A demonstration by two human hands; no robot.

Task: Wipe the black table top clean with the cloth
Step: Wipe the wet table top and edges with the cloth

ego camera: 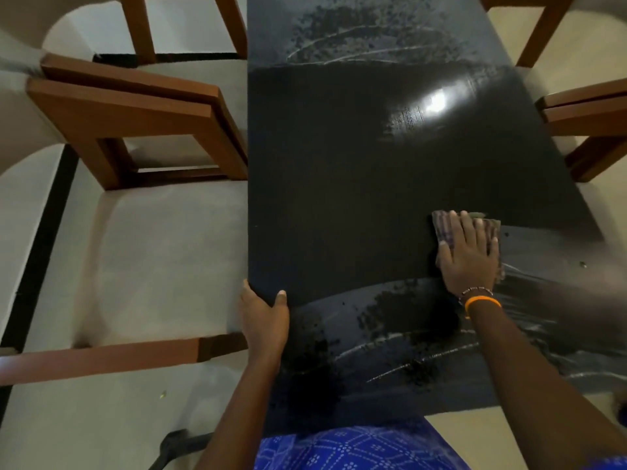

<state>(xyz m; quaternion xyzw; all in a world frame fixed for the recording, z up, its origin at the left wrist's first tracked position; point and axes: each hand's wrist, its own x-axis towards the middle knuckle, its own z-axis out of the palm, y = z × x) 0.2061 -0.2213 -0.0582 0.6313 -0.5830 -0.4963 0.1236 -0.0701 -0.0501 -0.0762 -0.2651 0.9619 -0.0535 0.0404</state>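
Two hands work: the right hand presses flat, fingers spread, on the cloth; the left hand clamps its grip on the tabletop edge.

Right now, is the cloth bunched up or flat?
Flat: the cloth lies on the table top under the right hand's straight fingers.

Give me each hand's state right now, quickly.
Left hand: grips the table top at its left edge, thumb on top.
Right hand: open, fingers flat, pressing the cloth onto the table top.
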